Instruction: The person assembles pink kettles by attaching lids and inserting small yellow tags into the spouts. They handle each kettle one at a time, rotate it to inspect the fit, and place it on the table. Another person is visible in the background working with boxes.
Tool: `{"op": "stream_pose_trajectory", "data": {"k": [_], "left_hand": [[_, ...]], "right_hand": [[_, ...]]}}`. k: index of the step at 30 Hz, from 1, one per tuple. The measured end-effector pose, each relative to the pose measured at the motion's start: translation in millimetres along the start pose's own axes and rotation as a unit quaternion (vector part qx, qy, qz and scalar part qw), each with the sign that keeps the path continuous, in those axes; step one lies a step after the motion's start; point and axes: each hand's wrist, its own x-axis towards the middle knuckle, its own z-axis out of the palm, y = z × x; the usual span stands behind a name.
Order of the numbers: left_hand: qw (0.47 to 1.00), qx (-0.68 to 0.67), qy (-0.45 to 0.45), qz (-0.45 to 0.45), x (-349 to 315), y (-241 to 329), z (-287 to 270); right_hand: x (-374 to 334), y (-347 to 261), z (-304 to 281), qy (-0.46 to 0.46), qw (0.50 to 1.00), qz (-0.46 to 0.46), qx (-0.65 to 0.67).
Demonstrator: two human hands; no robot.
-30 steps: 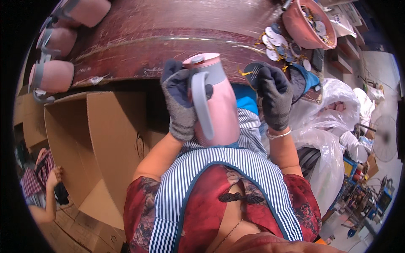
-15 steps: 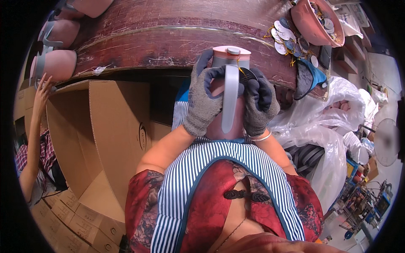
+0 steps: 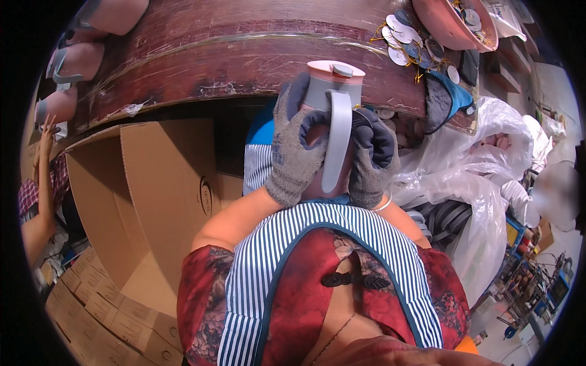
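Upright in front of my apron stands a pink and grey lidded jug (image 3: 332,91), its long pale grey handle (image 3: 336,146) toward me. My left hand (image 3: 298,137), in a grey glove with dark fingertips, is wrapped round the jug's left side. My gloved right hand (image 3: 373,149) is closed against the right side, beside the handle. Between its thumb and fingers shows part of a dark round tag (image 3: 361,120), with a bit of yellow string by the jug's neck. The jug's lower body is partly hidden by my hands and the handle.
A worn dark red table (image 3: 244,67) lies ahead, with tags on yellow strings (image 3: 403,36) and a pink basin (image 3: 452,24) at right. An open cardboard box (image 3: 171,177) stands left. Pink jugs (image 3: 79,61) and another person's hand (image 3: 47,137) are farther left. Clear plastic bags (image 3: 476,165) lie right.
The jug's top has tilted slightly, showing more of the lid. My right fingers have curled lower, and the dark tag is less visible. At left, the other person's hand has shifted lower.
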Motion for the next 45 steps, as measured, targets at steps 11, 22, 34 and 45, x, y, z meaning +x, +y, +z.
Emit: {"op": "stream_pose_trajectory", "data": {"k": [11, 22, 34, 45], "left_hand": [[0.948, -0.254, -0.009, -0.193, -1, 16, -39], [0.993, 0.063, -0.016, 0.103, 11, 1, -6], [0.997, -0.009, -0.06, 0.035, 6, 4, -11], [0.791, -0.548, -0.169, -0.215, 17, 34, -60]], "right_hand": [[18, -6, -19, -0.03, 0.944, 0.142, 0.296], [8, -3, -17, -0.035, 0.98, 0.115, 0.161], [14, -1, -29, -0.077, 0.938, 0.139, 0.306], [21, 8, -44, -0.014, 0.885, 0.249, 0.392]]}}
